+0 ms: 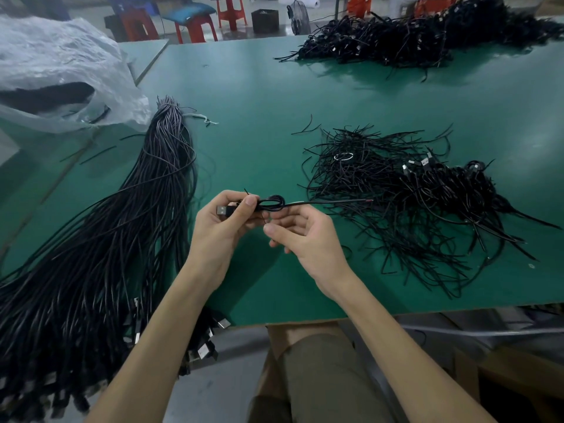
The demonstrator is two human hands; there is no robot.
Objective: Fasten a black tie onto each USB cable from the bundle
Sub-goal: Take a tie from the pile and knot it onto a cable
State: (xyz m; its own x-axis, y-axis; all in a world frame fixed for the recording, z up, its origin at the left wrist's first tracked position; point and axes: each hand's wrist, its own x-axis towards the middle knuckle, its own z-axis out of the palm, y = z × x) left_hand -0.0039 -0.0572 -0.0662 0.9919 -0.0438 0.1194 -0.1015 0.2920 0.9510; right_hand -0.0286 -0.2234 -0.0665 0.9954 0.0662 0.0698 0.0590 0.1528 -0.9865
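One coiled USB cable [273,203] — pinched in the left grip [217,233], right grip [309,241] just beneath, hold unclear.
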